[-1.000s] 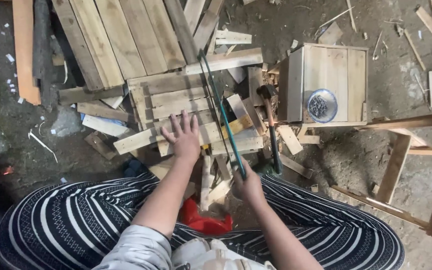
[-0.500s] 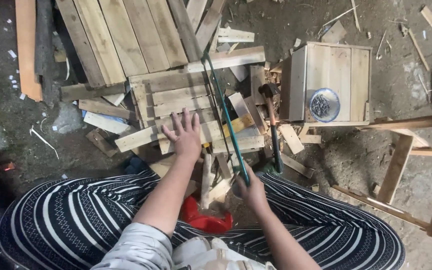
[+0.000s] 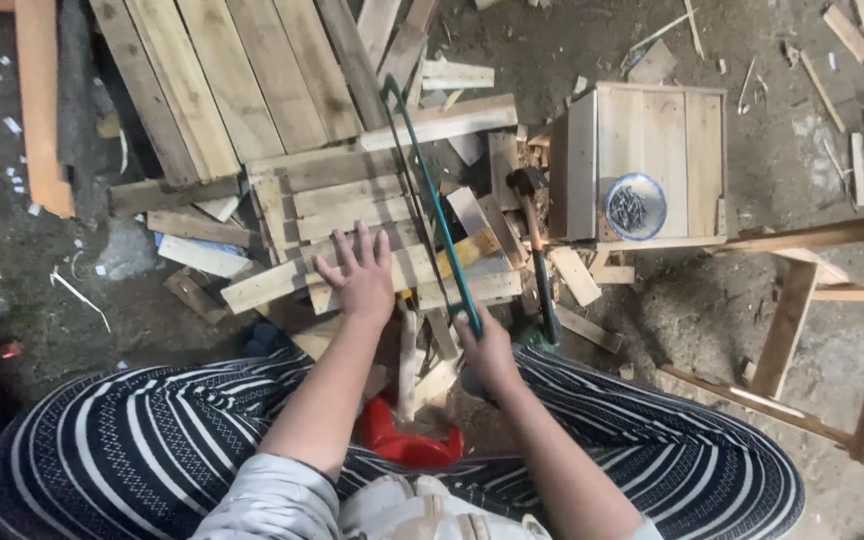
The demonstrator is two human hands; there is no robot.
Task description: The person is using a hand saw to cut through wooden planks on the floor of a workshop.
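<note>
Sawing a wooden slat on the floor.
Left hand [image 3: 364, 280] flat, grip apart, pressing slat [image 3: 282, 282]; right hand [image 3: 487, 352] grip clamped on green frame saw [image 3: 432, 200], blade just right of the left hand.

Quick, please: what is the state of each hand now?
Left hand: open, fingers spread, pressing flat on the wooden slats.
Right hand: closed, holding the green-framed saw.

hammer [image 3: 537, 250] between saw [image 3: 432, 200] and box [image 3: 647, 160]

Rough woodworking yard: dirt floor [image 3: 732, 330], scattered planks [image 3: 212, 80], hammer [image 3: 534, 240], nails [image 3: 634, 206].
</note>
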